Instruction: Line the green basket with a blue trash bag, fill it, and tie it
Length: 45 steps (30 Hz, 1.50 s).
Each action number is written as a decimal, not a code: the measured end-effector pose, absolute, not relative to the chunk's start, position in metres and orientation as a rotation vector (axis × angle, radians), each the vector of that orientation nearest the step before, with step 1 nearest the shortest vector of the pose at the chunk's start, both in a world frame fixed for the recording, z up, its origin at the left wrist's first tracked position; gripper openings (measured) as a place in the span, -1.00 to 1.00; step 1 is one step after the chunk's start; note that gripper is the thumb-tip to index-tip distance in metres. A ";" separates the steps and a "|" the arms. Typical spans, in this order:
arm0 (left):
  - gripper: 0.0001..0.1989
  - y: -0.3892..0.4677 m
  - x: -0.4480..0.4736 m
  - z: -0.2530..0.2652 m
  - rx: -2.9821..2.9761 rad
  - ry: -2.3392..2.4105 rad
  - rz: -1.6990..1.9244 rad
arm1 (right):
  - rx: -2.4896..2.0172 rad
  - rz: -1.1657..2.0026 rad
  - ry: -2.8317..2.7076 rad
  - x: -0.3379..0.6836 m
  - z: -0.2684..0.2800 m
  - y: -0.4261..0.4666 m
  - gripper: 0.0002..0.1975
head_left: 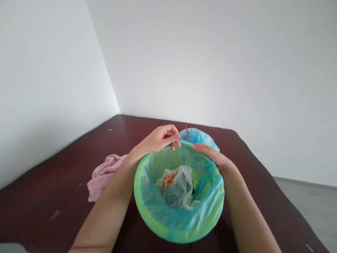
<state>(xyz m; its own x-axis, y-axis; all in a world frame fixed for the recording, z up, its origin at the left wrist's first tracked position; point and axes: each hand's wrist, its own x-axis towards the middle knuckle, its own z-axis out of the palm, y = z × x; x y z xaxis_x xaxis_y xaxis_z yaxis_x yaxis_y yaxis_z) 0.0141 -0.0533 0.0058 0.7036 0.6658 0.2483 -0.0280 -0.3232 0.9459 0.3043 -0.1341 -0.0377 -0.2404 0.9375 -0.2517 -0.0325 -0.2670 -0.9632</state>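
Observation:
A round green mesh trash bin (152, 225) stands in front of me, its mouth tilted toward me. A thin blue-green bin liner (189, 219) covers the near and side parts of its rim. Inside lies a crumpled white plastic bag (179, 191) with orange print. My left hand (168, 137) is at the far rim, thumb and fingers pinched on the liner's edge; the pinched bit is barely visible. Along the far right rim, my right hand (213, 154) grips the bin over the liner, its thumb hidden.
Behind the bin sits a bunched blue plastic bag (201, 137) with a red tie. A folded pink cloth (106, 175) lies left of my left forearm. The dark red-brown table (60, 186) meets white walls at the left and back; its right edge drops to a grey floor.

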 end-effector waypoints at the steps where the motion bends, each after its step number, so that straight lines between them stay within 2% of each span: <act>1: -0.41 -0.054 0.015 0.004 1.778 0.483 0.761 | -1.213 1.624 -1.180 0.304 -0.039 -0.134 -0.51; 7: -0.46 -0.052 0.014 -0.001 1.775 0.466 0.764 | -1.121 1.732 -1.176 0.306 -0.053 -0.124 -0.40; 13: -0.48 -0.049 0.011 0.002 1.819 0.534 0.755 | -1.053 1.737 -1.194 0.311 -0.061 -0.118 -0.56; 20: -0.58 -0.053 0.003 0.010 1.912 0.634 0.648 | -0.984 1.744 -1.224 0.311 -0.058 -0.119 -0.53; 31: -0.79 -0.086 -0.003 0.032 2.277 0.854 0.492 | -1.020 1.497 -1.121 0.299 -0.052 -0.121 -0.53; 38: -0.79 -0.091 -0.003 0.035 2.390 0.983 0.425 | -1.029 1.583 -1.214 0.319 -0.042 -0.127 -0.43; 45: -0.77 -0.094 -0.004 0.035 2.434 1.152 0.428 | -1.099 1.590 -1.094 0.314 -0.053 -0.128 -0.54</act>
